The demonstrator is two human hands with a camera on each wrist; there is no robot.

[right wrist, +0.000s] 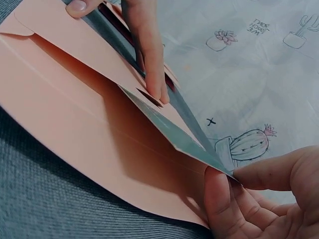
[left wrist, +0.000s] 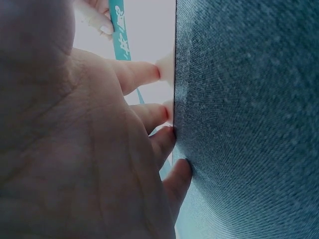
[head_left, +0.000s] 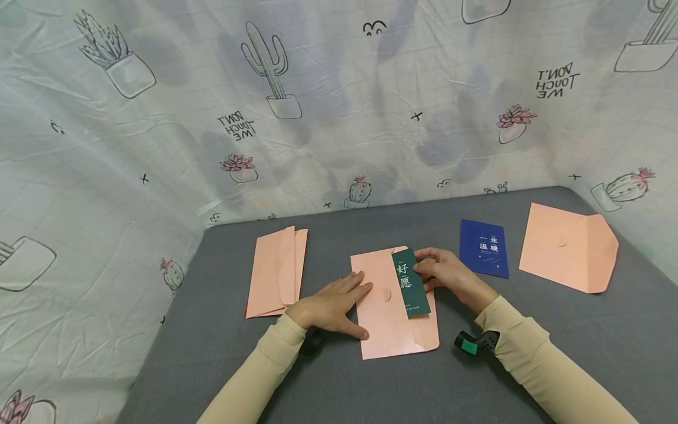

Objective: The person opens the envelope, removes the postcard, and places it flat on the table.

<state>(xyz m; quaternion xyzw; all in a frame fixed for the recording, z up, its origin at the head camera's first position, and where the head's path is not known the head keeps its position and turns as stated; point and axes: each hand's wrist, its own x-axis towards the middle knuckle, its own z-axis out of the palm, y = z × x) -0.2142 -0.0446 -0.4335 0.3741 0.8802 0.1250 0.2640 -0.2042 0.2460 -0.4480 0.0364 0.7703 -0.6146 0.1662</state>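
Observation:
A peach envelope (head_left: 373, 306) lies at the middle of the table, its flap side facing right. Part of a dark green card (head_left: 412, 288) with white characters sticks out of the envelope's right-hand opening; the rest is hidden inside the pocket. My right hand (head_left: 450, 274) pinches the card's outer edge between thumb and fingers, close up in the right wrist view. On the envelope's left part rests my left hand (head_left: 336, 303), fingers spread and fairly straight. The same green card (left wrist: 119, 30) shows beyond that hand in the left wrist view.
To the left lie stacked peach envelopes (head_left: 272, 274), with a bit of red at the lower corner. Right of my right hand are a blue card (head_left: 471, 247) with white characters and another peach envelope (head_left: 553, 250) with its flap opened out. A patterned cloth (head_left: 339, 118) hangs behind the table.

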